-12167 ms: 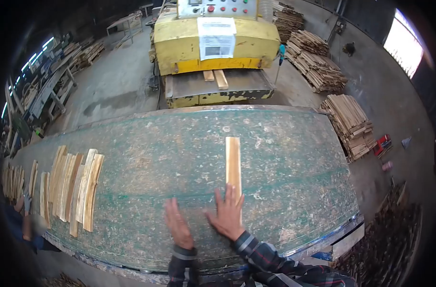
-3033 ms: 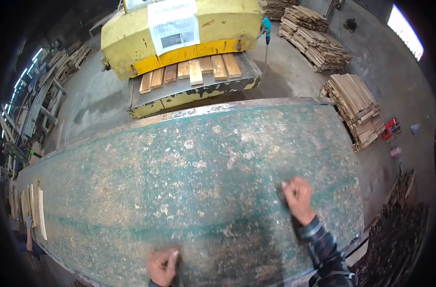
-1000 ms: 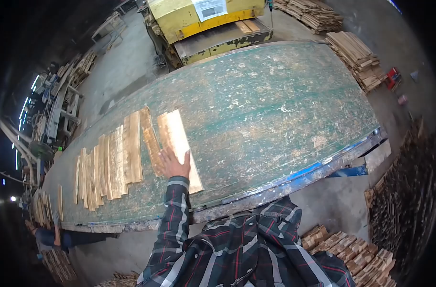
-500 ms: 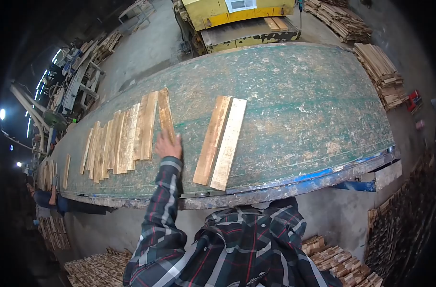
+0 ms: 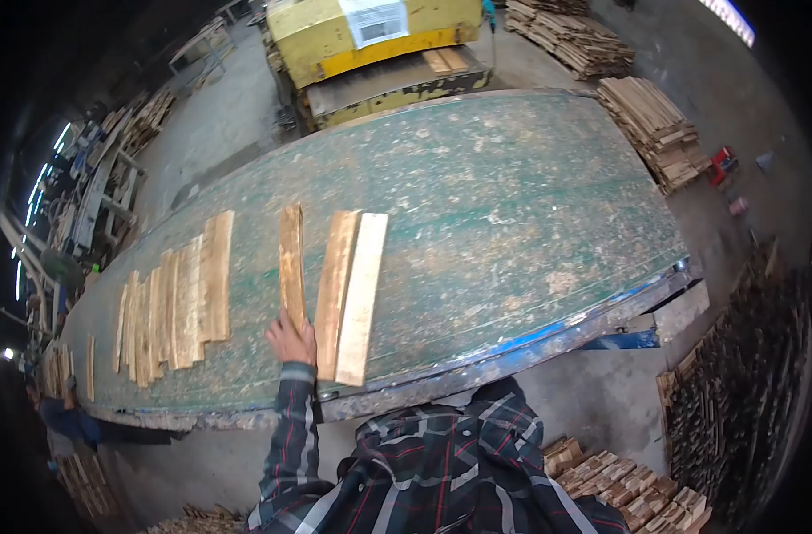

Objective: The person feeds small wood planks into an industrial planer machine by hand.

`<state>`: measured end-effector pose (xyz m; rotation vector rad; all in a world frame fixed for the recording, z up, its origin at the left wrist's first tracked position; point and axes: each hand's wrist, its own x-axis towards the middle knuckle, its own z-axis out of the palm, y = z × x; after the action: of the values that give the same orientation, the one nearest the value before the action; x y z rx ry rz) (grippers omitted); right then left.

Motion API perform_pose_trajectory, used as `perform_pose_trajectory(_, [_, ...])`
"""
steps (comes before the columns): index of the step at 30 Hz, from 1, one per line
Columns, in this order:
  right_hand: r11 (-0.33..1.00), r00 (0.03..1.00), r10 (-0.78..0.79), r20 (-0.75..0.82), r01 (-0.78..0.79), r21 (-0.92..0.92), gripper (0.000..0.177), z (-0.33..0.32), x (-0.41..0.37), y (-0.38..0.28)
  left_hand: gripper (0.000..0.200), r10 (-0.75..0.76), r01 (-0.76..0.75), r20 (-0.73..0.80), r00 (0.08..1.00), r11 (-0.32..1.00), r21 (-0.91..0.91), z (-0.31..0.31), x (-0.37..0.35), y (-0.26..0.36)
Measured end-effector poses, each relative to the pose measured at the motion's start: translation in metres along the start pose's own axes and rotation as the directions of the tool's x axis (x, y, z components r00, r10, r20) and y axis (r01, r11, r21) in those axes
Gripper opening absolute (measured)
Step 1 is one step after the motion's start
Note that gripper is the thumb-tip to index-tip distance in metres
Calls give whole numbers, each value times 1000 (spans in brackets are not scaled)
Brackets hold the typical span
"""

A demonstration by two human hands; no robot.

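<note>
My left hand [image 5: 292, 340] grips the near end of a narrow wooden strip [image 5: 291, 258], its fingers closed around the strip's edges. That strip lies lengthwise away from me on a worn green table [image 5: 477, 196]. Just right of it are a brown wooden strip [image 5: 337, 285] and a paler wooden strip [image 5: 365, 298], side by side. To the left, a row of several wooden strips [image 5: 179, 298] lies close together, with uneven ends. My right hand is out of the picture.
A yellow machine [image 5: 379, 40] stands beyond the table, two strips on its bed. Stacked boards [image 5: 650, 129] are at the far right corner. Wood piles [image 5: 628, 485] lie on the floor near me. Another person's arm [image 5: 68, 396] shows at the table's left end.
My left hand has drawn the strip away from the row, rightward and nearer to the two separate strips. The camera view has shifted too.
</note>
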<state>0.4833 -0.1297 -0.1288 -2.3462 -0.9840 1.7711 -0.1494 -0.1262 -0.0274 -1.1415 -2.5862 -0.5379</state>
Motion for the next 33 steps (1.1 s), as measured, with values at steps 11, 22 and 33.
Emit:
perform_pose_trajectory(11, [987,997,28,76,-16,-158,32,-87,45,-13,68,-61,60,-113,992,998,-14,46,-26,158])
perform_pose_trajectory(22, [747,863,-496,-96,368,-553,36,-226,26,-240,54,42,-70,-132,990,974,-214,118,161,320])
perform_pose_trajectory(33, [461,433,-865,-255,484,-743,55,-178,136,-415,52,46,-58,-128,991,994,-90,291,292,556])
